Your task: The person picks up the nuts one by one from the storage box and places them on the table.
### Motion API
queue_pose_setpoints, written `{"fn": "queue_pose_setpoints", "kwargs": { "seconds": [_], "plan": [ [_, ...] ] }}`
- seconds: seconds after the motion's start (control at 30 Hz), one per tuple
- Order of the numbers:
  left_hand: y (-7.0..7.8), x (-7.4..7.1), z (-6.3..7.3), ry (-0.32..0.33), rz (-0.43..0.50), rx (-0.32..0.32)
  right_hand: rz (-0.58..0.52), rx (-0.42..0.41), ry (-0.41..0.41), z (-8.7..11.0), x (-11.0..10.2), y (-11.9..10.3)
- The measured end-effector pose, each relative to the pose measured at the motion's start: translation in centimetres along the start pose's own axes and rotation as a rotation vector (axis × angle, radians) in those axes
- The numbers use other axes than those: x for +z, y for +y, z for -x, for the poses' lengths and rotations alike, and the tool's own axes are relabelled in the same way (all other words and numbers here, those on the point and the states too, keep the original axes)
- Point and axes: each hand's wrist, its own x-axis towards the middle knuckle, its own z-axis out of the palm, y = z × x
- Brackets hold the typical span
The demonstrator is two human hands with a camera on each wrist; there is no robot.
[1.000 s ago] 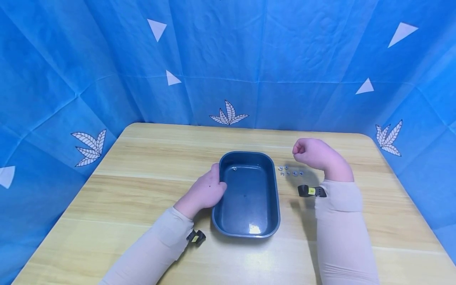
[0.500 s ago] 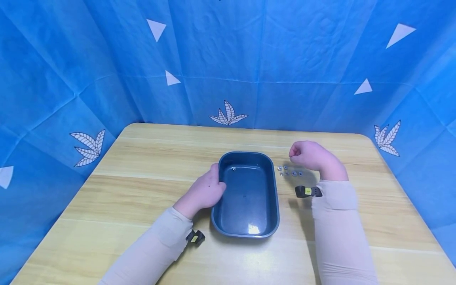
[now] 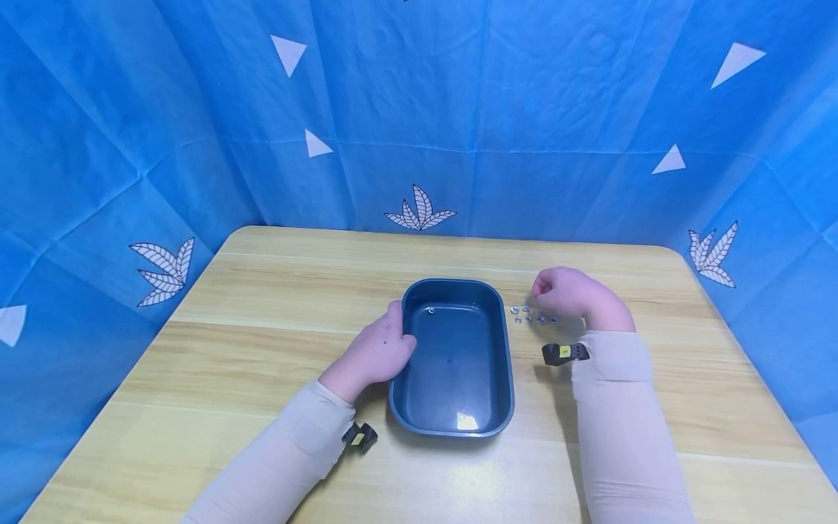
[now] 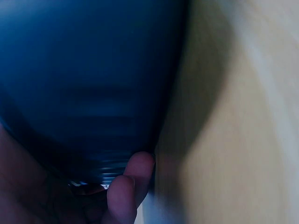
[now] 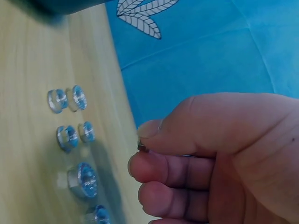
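A dark blue rectangular tray lies on the table, and one small metal nut rests inside near its far left corner. My left hand grips the tray's left side, thumb over the rim; in the left wrist view its fingertips lie against the outer wall. To the right of the tray several shiny metal nuts stand in two short rows. Above and just beyond them, my right hand pinches a small metal piece between thumb and forefinger, mostly hidden by the fingertips.
The wooden table extends around the tray on all sides. A blue curtain with white leaf and triangle prints hangs behind its far edge and along both sides. Each wrist wears a black strap.
My right hand has come lower and slightly left, nearer to the nuts. The left hand and the tray stay where they were.
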Motion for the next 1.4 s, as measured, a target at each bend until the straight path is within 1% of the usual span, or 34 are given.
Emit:
{"fn": "queue_pose_setpoints", "kwargs": {
  "seconds": [0.27, 0.57, 0.73, 1.4],
  "plan": [
    [0.0, -0.1, 0.0, -0.007, 0.006, 0.000, -0.022, 0.031, -0.044, -0.4, 0.4, 0.6],
    [0.0, 0.0, 0.0, -0.011, 0.022, -0.006, -0.017, 0.038, -0.066, -0.9, 0.8, 1.0],
    [0.0, -0.1, 0.0, -0.012, 0.020, -0.004, -0.012, 0.056, -0.065, -1.0, 1.0, 1.0],
    [0.0, 0.0, 0.0, -0.013, 0.028, -0.006, -0.014, 0.063, -0.038, -1.3, 1.5, 1.4]
  ]
}}
